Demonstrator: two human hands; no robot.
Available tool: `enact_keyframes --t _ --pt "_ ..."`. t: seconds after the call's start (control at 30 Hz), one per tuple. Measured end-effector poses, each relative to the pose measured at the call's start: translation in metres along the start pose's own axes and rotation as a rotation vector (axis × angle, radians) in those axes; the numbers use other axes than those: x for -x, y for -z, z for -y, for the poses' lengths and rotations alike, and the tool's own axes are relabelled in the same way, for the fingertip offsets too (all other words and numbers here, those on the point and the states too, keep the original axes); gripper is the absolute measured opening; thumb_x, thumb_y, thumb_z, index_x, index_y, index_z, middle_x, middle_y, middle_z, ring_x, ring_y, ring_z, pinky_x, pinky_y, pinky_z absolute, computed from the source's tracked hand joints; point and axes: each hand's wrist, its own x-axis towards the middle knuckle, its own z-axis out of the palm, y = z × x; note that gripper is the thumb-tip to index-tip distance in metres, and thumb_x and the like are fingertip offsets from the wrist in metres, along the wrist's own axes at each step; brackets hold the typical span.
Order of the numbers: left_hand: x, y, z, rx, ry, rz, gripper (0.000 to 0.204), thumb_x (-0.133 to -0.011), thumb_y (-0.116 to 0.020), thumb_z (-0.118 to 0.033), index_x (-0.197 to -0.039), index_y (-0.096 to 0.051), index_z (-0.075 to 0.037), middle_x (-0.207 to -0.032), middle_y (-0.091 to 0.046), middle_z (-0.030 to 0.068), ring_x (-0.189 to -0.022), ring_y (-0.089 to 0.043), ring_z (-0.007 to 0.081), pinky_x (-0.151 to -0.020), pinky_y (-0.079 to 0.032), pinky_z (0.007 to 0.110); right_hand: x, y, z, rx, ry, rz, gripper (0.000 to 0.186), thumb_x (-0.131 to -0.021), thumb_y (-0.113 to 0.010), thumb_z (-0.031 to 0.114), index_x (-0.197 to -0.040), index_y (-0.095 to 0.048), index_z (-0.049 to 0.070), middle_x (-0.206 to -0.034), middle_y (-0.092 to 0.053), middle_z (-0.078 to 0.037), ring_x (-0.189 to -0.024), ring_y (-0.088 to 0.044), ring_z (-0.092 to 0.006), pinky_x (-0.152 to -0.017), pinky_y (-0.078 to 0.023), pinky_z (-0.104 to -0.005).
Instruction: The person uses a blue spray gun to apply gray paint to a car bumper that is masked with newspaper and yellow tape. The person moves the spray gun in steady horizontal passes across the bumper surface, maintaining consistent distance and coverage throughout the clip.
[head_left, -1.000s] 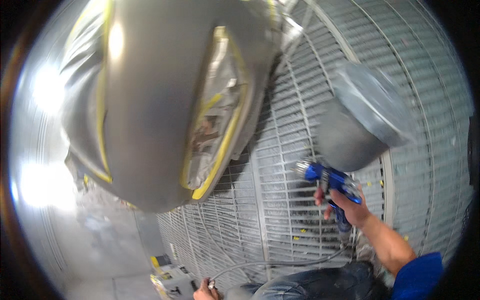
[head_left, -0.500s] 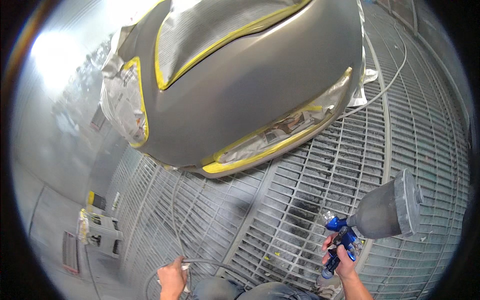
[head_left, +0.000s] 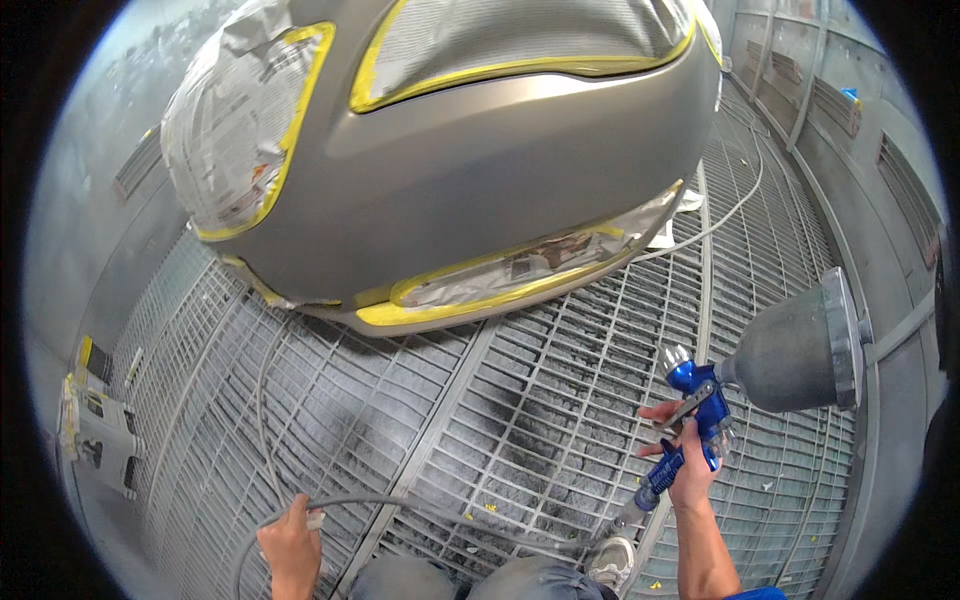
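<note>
My right hand point(head_left: 692, 475) grips the handle of a blue spray gun point(head_left: 712, 405), with a couple of fingers stretched forward by the trigger. A large grey paint cup point(head_left: 800, 345) juts out to the right of the gun. At the lower left, my left hand point(head_left: 290, 545) is closed around a grey air hose point(head_left: 400, 505), which arcs across my legs toward the gun's base. Ahead, apart from both hands, stands a car's grey bumper point(head_left: 480, 190). Masking paper point(head_left: 530, 35) edged with yellow tape point(head_left: 440, 312) covers its openings and the area at its left.
Metal grating point(head_left: 400, 430) forms the floor. A pale hose point(head_left: 745, 205) trails along it at the right, past the car. At far left sits a light-coloured part with cut-outs point(head_left: 108, 445). Panelled walls point(head_left: 860, 230) rise on both sides. My shoe point(head_left: 612, 560) shows below the gun.
The view has turned, so the car's masked left side shows more. The spray gun appears higher and slightly right, and my left hand further left, still on the hose.
</note>
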Motion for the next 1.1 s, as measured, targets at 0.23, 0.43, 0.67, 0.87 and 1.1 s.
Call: enact_keyframes --t 0.23,0.43,0.67,0.87,1.1 --pt "0.007 0.008 0.018 -0.008 0.009 -0.049 0.031 -0.073 -0.069 -0.004 -0.103 -0.065 -0.005 -0.069 -0.066 0.013 -0.058 -0.063 0.0311 -0.051 -0.045 0.039 0.013 -0.044 -0.012 -0.083 -0.146 0.39 0.053 -0.09 -0.065 0.043 -0.118 -0.053 0.0 -0.106 -0.061 -0.015 -0.095 -0.063 -0.0249 -0.061 -0.057 -0.0333" --pt "0.019 0.013 0.027 -0.014 0.001 -0.017 0.024 -0.077 -0.067 -0.006 -0.1 -0.065 -0.005 -0.066 -0.066 0.0081 -0.054 -0.064 0.0243 -0.049 -0.047 0.037 0.028 -0.051 -0.036 -0.065 -0.113 0.375 0.058 -0.088 -0.066 0.044 -0.123 -0.05 0.001 -0.103 -0.06 -0.016 -0.087 -0.064 -0.0267 -0.055 -0.059 -0.0336" --pt "0.018 -0.004 0.045 -0.011 0.039 -0.083 0.018 -0.083 -0.067 -0.011 -0.1 -0.064 -0.003 -0.06 -0.062 0.0064 -0.05 -0.063 0.0216 -0.044 -0.045 0.034 0.007 -0.03 -0.048 0.143 0.092 -0.212 0.032 -0.1 -0.052 0.032 -0.109 -0.06 0.003 -0.098 -0.063 -0.008 -0.082 -0.06 -0.0118 -0.044 -0.05 -0.0236" --pt "0.014 0.002 0.088 0.008 0.226 -0.103 0.021 -0.081 -0.071 -0.01 -0.1 -0.064 -0.003 -0.064 -0.064 0.0095 -0.053 -0.064 0.0265 -0.048 -0.048 0.036 -0.005 -0.072 -0.045 0.126 0.042 -0.392 0.024 -0.098 -0.055 0.027 -0.107 -0.062 0.005 -0.093 -0.064 -0.004 -0.083 -0.061 -0.0102 -0.048 -0.047 -0.024" --pt "0.015 0.095 0.141 0.096 0.295 0.116 0.022 -0.076 -0.071 -0.002 -0.096 -0.062 -0.005 -0.064 -0.064 0.0087 -0.053 -0.062 0.0252 -0.046 -0.042 0.037 0.038 -0.208 -0.003 0.253 -0.215 0.116 0.035 -0.099 -0.053 0.034 -0.11 -0.06 0.002 -0.098 -0.063 -0.01 -0.088 -0.062 -0.0165 -0.051 -0.054 -0.0291"
